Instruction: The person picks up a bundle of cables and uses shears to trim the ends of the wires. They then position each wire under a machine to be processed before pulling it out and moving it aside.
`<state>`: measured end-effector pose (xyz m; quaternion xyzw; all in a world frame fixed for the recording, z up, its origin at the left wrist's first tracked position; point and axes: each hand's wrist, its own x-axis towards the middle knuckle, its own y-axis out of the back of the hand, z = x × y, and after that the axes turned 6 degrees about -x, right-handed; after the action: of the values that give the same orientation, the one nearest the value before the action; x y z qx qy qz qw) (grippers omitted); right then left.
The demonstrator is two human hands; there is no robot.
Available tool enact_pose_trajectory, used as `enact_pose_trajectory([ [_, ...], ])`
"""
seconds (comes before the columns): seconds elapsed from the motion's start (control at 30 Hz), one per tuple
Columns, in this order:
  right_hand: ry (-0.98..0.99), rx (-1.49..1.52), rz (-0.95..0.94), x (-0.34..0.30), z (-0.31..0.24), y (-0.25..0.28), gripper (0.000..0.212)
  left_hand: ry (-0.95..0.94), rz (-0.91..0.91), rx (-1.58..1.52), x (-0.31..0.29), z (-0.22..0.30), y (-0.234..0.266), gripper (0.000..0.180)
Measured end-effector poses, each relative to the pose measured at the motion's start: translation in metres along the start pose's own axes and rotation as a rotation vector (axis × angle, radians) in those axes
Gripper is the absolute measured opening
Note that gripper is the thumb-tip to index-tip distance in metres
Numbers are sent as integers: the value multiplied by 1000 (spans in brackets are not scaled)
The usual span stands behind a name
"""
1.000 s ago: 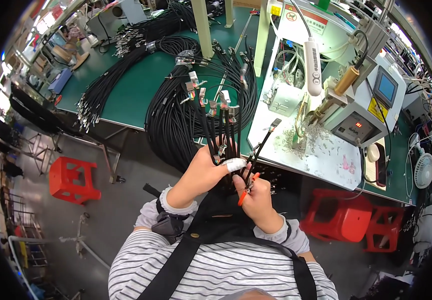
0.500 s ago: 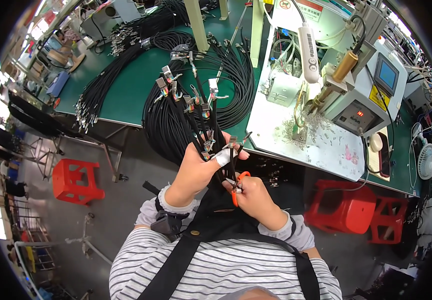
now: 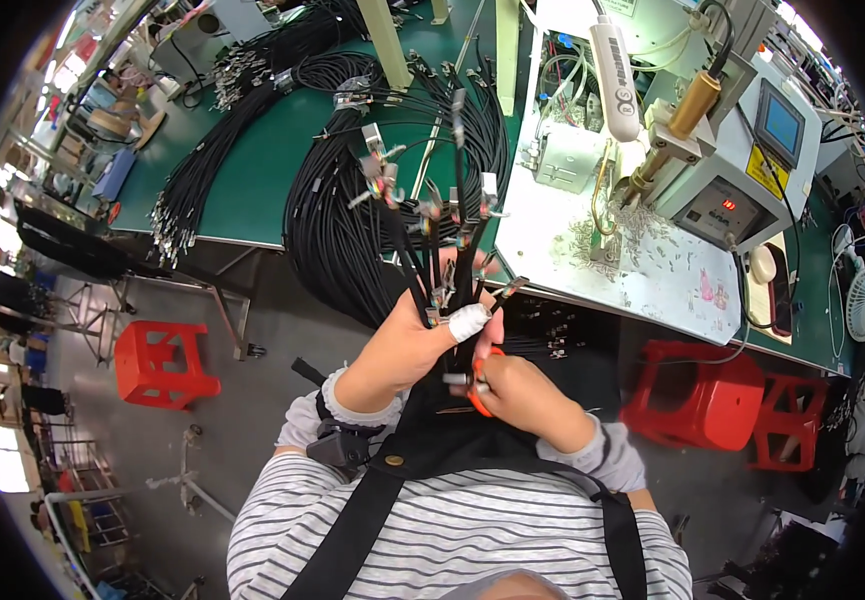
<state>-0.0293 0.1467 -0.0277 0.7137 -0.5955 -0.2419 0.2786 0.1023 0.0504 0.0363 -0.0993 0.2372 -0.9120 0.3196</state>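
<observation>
My left hand [image 3: 402, 350] is wrapped around a bunch of black cables [image 3: 412, 262] that fan upward over the bench edge. Metal connectors [image 3: 489, 187] and short coloured wires show at the cable ends, some blurred. White tape [image 3: 468, 321] covers part of the left thumb. Just below and to the right, my right hand [image 3: 524, 398] is closed on a small orange-handled cutting tool [image 3: 481, 402], close against the lower part of the bunch. The tool's metal end is blurred, so I cannot tell whether its jaws touch a cable.
A thick coil of black cables [image 3: 327, 220] hangs over the green bench [image 3: 237, 205]. More bundled cables [image 3: 197, 175] lie at its left. On the right stand a machine [image 3: 737, 200] on a white plate strewn with metal bits, and a fan [image 3: 861, 305]. Red stools [image 3: 164, 365] stand below.
The bunch of cables and my left hand have shifted slightly right and down, the connectors swinging right. My right hand, still holding the cutting tool, has moved slightly. The whole view has shifted a little.
</observation>
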Motion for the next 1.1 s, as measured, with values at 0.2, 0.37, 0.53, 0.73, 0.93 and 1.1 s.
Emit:
enact_pose_trajectory([
  [0.2,157,265,639,-53,-11,83,46,343,-196,63,6,-10,-5,21],
  [0.37,135,114,475,-47,-12,103,59,443,-440,457,16,-42,-14,22],
  [0.53,124,-96,310,-48,-10,79,70,256,-208,406,22,-67,-18,22],
  [0.73,139,-225,508,-52,-2,98,73,60,-331,817,23,-93,-17,28],
  [0.93,85,-439,712,-54,-2,107,69,354,-192,530,33,-75,-33,25],
  [1.1,163,-486,387,-37,15,68,63,494,-8,231,43,-73,-38,23],
])
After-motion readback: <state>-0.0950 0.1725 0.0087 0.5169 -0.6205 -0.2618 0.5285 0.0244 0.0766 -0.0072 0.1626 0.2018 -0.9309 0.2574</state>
